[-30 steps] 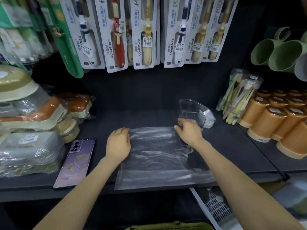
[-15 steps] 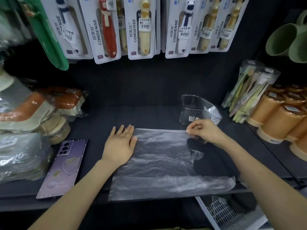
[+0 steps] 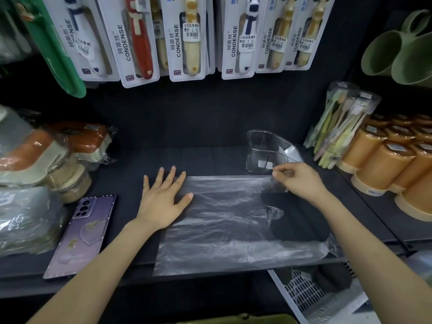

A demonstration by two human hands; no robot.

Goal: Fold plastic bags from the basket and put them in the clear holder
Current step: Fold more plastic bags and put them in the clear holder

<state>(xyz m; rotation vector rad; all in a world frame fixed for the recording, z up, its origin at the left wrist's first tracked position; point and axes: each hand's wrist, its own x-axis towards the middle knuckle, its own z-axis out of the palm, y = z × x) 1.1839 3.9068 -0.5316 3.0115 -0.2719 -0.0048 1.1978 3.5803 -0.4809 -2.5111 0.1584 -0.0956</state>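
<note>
Right hand (image 3: 301, 181) now pinches the plastic bag (image 3: 233, 220) at its 2 o'clock corner, left hand (image 3: 161, 202) pins 9 o'clock flat-open, so folding's probably next.

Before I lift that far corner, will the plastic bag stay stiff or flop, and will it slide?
Probably floppy: the plastic bag is thin, see-through and wrinkled, drooping where the right hand pinches its corner. Likely light and slippery on the smooth shelf, so the flat left hand pinning its edge looks needed.
</note>
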